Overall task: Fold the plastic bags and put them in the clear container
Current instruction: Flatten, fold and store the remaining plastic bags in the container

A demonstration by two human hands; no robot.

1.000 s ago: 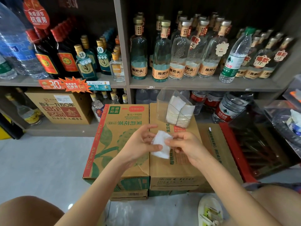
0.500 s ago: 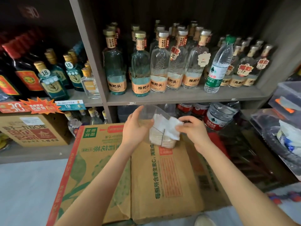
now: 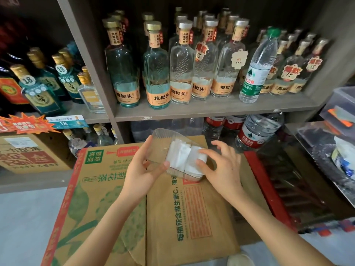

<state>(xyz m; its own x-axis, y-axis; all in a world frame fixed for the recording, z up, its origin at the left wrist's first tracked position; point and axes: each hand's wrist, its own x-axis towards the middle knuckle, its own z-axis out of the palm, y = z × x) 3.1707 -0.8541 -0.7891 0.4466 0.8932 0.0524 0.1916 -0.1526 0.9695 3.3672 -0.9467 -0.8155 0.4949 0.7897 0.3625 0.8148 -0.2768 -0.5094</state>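
My left hand [image 3: 141,170] grips the clear container [image 3: 163,132] from its left side, thumb on the near wall, and holds it tilted just above the cardboard cartons. Several folded white plastic bags [image 3: 179,157] sit packed inside it. My right hand [image 3: 221,169] is at the container's right side. Its thumb and index finger pinch the edge of the rightmost folded bag, and its other fingers are spread.
Two cardboard cartons [image 3: 192,208] lie side by side under my hands as a work surface. Behind them a shelf [image 3: 211,110] carries many glass bottles, with water jugs [image 3: 257,131] below. A red crate [image 3: 269,189] and clear bins [image 3: 338,104] stand at the right.
I have leaned forward from folding a bag over the cartons. My left hand took hold of the container and my right hand brought the folded bag into it.
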